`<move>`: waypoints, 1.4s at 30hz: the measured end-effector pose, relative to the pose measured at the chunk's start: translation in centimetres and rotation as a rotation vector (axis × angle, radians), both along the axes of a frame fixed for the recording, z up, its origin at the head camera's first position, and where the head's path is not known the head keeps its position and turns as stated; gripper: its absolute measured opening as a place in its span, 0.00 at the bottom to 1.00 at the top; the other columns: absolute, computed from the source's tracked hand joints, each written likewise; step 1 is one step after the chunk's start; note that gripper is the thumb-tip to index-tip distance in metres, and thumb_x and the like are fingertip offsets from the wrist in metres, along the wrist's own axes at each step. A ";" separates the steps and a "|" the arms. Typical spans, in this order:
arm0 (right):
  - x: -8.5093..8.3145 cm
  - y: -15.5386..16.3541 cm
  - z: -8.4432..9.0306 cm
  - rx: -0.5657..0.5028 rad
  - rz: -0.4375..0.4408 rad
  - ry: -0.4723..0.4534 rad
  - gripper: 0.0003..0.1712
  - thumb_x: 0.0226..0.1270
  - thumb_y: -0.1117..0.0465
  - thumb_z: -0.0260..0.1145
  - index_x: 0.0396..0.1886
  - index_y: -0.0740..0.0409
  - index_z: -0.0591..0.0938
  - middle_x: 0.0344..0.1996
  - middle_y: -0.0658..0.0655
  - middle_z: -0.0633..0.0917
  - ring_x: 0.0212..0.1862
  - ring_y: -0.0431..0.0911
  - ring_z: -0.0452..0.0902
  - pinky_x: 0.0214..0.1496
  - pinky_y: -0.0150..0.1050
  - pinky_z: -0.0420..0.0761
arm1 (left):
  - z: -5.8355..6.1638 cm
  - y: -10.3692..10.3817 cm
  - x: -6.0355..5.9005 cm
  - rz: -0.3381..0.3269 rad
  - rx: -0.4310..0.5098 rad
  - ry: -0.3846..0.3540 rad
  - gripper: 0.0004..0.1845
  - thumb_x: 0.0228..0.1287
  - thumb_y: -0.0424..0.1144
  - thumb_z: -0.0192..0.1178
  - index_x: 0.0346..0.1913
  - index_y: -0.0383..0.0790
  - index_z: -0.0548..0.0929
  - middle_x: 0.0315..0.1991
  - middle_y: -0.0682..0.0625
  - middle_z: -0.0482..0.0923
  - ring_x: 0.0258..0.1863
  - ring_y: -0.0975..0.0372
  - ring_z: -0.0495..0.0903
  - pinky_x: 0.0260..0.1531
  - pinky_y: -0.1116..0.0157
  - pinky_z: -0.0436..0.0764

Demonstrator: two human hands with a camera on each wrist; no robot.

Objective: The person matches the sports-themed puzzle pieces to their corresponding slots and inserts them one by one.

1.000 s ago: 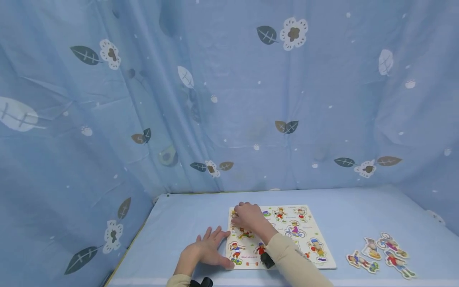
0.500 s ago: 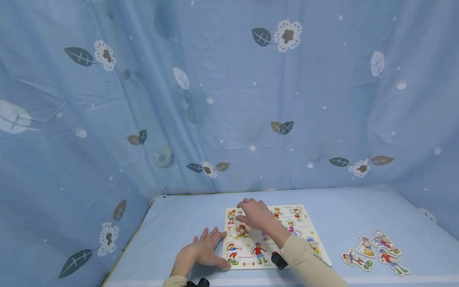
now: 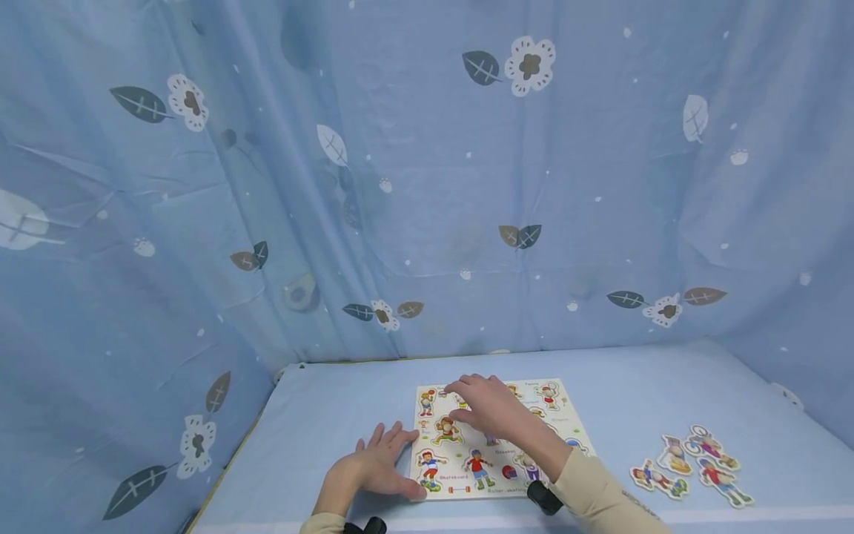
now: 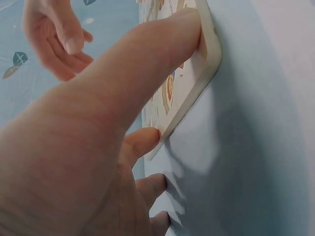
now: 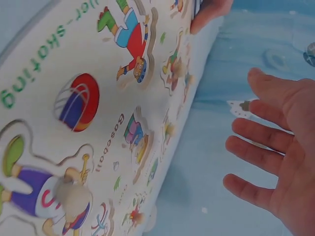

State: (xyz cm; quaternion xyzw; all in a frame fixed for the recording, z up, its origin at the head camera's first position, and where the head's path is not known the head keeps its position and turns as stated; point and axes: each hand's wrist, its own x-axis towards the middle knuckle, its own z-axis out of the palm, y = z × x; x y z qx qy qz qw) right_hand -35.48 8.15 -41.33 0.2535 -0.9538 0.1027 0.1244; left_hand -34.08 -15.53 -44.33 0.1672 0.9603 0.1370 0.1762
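A white wooden puzzle board (image 3: 457, 458) with printed words and sports-figure pieces lies on the table. My left hand (image 3: 375, 466) is at its left edge, fingers spread. In the left wrist view the left thumb (image 4: 170, 37) rests on the board near a corner, and a fingertip touches the board's side. Over the board's upper middle hovers my right hand (image 3: 497, 408), hiding some figures; its fingers are loosely bent and hold nothing. The right wrist view shows that hand (image 5: 280, 142) apart from the board. A red-shirted skater piece (image 3: 478, 469) sits near the front edge.
Several loose figure pieces lie grouped to the right of the board, among them a skateboarder (image 3: 657, 478) and a red-shirted figure (image 3: 723, 482). A blue patterned curtain (image 3: 427, 185) hangs behind the table (image 3: 320, 415).
My right hand has lifted off the board's upper left and shifted a little right, uncovering a figure there. My left hand keeps its place on the board. The head view has turned slightly.
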 end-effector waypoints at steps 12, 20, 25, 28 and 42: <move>2.6 4.1 0.0 -0.072 0.019 -0.017 0.23 0.65 0.52 0.70 0.59 0.50 0.81 0.51 0.52 0.85 0.55 0.51 0.80 0.57 0.55 0.77 | 0.0 -0.1 0.0 0.005 0.018 0.000 0.52 0.44 0.65 0.72 0.73 0.51 0.65 0.77 0.41 0.54 0.76 0.39 0.46 0.69 0.32 0.47; 4.0 8.1 0.1 -0.105 -0.051 -0.007 0.23 0.64 0.53 0.71 0.58 0.51 0.82 0.53 0.54 0.83 0.57 0.54 0.79 0.58 0.55 0.78 | -0.5 -0.4 0.0 -0.014 0.047 -0.006 0.54 0.43 0.67 0.71 0.73 0.51 0.64 0.77 0.41 0.53 0.77 0.39 0.45 0.69 0.31 0.46; 4.6 10.7 0.5 -0.132 -0.111 -0.020 0.23 0.64 0.53 0.71 0.58 0.51 0.82 0.55 0.56 0.82 0.57 0.56 0.79 0.57 0.55 0.79 | -1.0 -0.7 -0.3 -0.014 0.074 -0.012 0.56 0.40 0.71 0.70 0.73 0.51 0.65 0.77 0.40 0.53 0.77 0.39 0.44 0.68 0.31 0.45; 5.0 12.2 0.9 -0.135 -0.134 -0.023 0.22 0.64 0.54 0.71 0.57 0.53 0.82 0.54 0.58 0.82 0.56 0.58 0.79 0.55 0.57 0.80 | -0.6 -0.5 -0.3 -0.014 0.060 -0.023 0.55 0.41 0.70 0.70 0.73 0.50 0.65 0.77 0.40 0.54 0.76 0.38 0.45 0.68 0.30 0.46; 6.3 18.5 1.4 -0.087 -0.244 -0.006 0.20 0.61 0.57 0.73 0.53 0.53 0.84 0.51 0.61 0.83 0.54 0.62 0.79 0.50 0.60 0.80 | 0.1 -0.4 -0.1 -0.028 0.034 -0.019 0.52 0.46 0.66 0.70 0.73 0.50 0.64 0.77 0.40 0.53 0.76 0.38 0.45 0.68 0.31 0.47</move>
